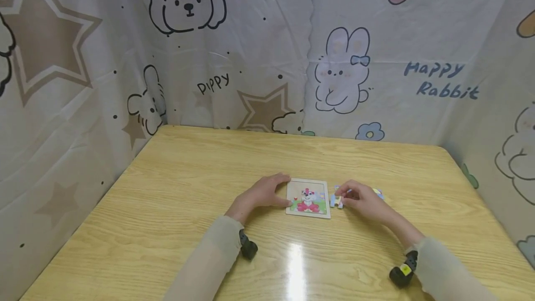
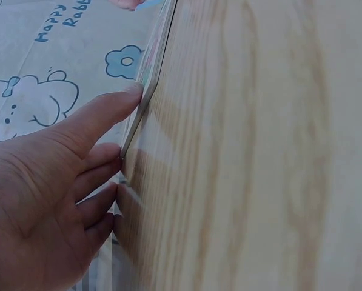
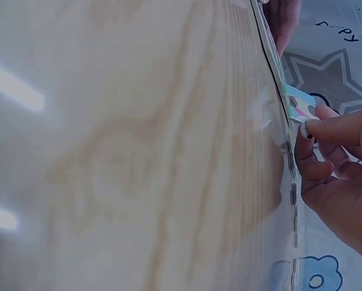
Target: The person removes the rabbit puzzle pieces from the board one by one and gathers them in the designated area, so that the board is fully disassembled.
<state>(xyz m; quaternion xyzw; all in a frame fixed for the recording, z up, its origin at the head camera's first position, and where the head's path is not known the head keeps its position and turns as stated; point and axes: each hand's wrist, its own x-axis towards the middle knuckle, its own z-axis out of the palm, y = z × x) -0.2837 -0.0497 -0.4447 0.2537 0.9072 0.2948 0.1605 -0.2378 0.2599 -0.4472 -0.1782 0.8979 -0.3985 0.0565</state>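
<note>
In the head view, a square jigsaw puzzle board with a pale frame lies on the table, partly filled with a pink-and-white cartoon animal. My left hand touches its left side, the thumb on the frame's edge and the fingers by the far corner. In the left wrist view, the left hand has its fingers extended against the board's edge. Just right of the board, my right hand pinches a jigsaw piece. The piece appears tilted at the fingertips of my right hand.
More colourful jigsaw pieces lie behind the right hand, partly hidden by it. The wood-grain table is backed and flanked by a printed curtain. Each wrist wears a small black camera.
</note>
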